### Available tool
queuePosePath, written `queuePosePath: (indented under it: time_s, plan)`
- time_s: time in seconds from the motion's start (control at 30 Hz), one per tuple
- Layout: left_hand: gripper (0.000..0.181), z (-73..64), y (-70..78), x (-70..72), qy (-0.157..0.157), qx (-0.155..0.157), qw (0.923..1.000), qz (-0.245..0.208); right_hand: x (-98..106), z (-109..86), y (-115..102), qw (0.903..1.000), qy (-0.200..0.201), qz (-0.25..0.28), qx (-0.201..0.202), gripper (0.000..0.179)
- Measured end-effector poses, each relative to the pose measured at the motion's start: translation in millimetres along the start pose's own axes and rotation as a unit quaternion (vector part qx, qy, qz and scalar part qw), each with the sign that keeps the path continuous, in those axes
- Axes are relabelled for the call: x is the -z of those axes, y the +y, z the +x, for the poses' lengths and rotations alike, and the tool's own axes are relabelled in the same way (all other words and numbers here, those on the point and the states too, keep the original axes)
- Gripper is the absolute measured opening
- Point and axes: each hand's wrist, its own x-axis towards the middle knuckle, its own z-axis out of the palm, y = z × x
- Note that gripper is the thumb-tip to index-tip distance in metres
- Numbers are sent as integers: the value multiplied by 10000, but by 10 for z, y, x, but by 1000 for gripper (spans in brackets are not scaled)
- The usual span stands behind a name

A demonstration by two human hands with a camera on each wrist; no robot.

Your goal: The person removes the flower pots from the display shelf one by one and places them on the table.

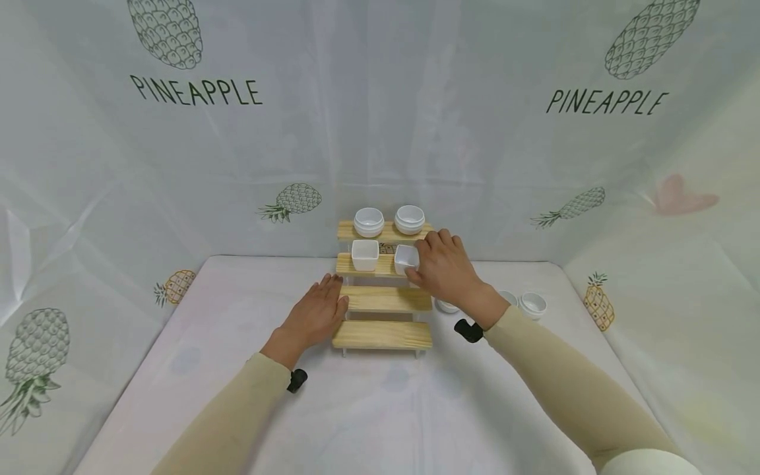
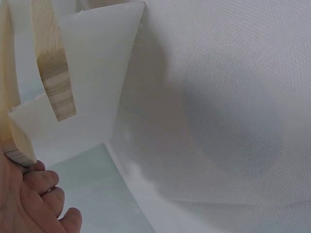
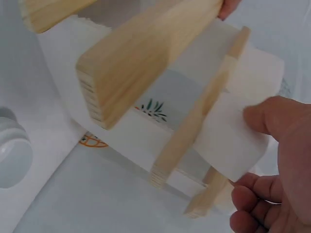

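Observation:
A small stepped stand with wooden shelves [image 1: 387, 335] and white side panels [image 2: 97, 63] stands at the middle back of the table. My right hand [image 1: 444, 267] pinches a square white bowl [image 1: 405, 258] at the right end of the second shelf from the top; in the right wrist view the thumb lies against the side of the bowl [image 3: 231, 136]. Another square white bowl [image 1: 365, 256] sits to its left. Two round white bowls [image 1: 369, 223] stand on the top shelf. My left hand [image 1: 317, 310] rests against the stand's left side, fingers fairly straight.
More round white bowls [image 1: 533, 304] stand on the table to the right of the stand, partly behind my right forearm. A white cloth printed with pineapples [image 1: 380, 119] hangs behind and along both sides. Pale cloth covers the table [image 1: 380, 415].

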Motion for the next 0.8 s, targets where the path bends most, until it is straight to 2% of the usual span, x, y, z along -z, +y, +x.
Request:
queuePosePath:
  time_s: [0.13,0.33,0.47,0.8]
  plan:
    - [68,2,-7,-8,10,8,10000,-1,56,-42,0,9999,-67,79,32,50]
    - [68,6,-9,-9,47,19,10000,-17,3,-115,26,9963,524,-533,430,56]
    - [68,8,-14,-16,41,13,10000,8,-27,-155,45,9929,817,-693,512,59]
    - [68,12,-11,-14,49,5,10000,-16,-17,-332,107,9923,917,-652,517,53]
